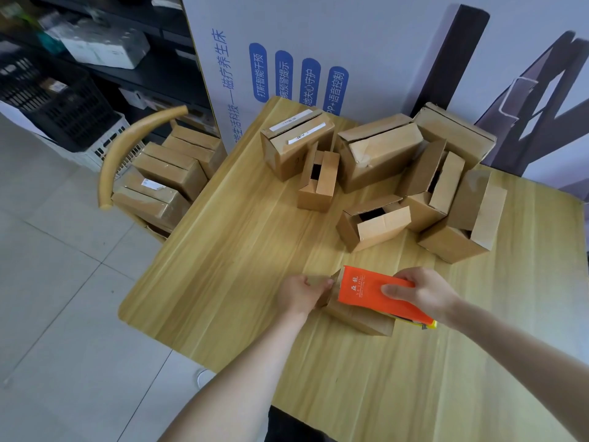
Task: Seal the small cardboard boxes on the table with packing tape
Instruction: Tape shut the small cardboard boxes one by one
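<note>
A small cardboard box (357,315) stands near the front middle of the wooden table (223,282). My left hand (301,293) holds its left flap, fingers curled on the edge. My right hand (420,293) grips an orange packet (366,291) with printed characters, held tilted over the box's open top. Several unsealed cardboard boxes (376,224) with loose flaps are clustered at the back right of the table. No tape roll is visible.
A chair (127,154) at the table's left side carries several closed cardboard boxes (165,173). A large white printed carton (318,59) stands behind the table. Black shelving and crates (57,103) fill the far left. Tiled floor lies to the left.
</note>
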Available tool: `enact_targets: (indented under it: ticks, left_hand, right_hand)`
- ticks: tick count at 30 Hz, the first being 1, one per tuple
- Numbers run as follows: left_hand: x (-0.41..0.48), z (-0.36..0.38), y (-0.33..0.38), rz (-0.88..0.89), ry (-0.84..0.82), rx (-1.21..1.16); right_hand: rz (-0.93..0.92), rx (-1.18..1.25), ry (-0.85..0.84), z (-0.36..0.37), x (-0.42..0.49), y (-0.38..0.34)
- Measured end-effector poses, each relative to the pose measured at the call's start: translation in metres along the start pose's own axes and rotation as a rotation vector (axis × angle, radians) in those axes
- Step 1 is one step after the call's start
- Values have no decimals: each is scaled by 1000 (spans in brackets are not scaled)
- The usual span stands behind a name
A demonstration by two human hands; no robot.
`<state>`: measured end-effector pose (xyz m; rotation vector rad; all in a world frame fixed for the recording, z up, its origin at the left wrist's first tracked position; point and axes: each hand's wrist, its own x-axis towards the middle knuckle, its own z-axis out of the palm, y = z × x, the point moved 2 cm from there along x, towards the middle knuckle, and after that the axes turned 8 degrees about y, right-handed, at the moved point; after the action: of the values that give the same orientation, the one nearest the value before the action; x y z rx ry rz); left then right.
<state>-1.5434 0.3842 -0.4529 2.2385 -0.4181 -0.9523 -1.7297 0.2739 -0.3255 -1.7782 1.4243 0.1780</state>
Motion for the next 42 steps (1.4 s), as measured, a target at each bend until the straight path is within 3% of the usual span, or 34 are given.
enact_targets:
  ticks: [4,9,12,18,22,30,42]
  left_hand:
    - [-26,-2,7,258,84,-140]
    - [-46,23,-8,293,-224,-302]
    - [-43,27,-13,315,-288,-310]
    - [-31,24,-1,50,-361,-475]
    - [-16,33,24,31,-411,-453]
    - [-1,49,19,176,-295,-321]
    - [-5,49,26,279,-238,-161]
  right_hand:
    - [0,-10,7,0,-1,-1]
    - [-19,-19,17,0,0,-5]
    - [-24,-18,22,2,2,-5]
    - [-34,-35,43,2,4,-10]
    - [-26,-25,52,1,1,-7]
    - [0,-226,50,0,9,3]
    - [67,-278,98,-2,-7,19]
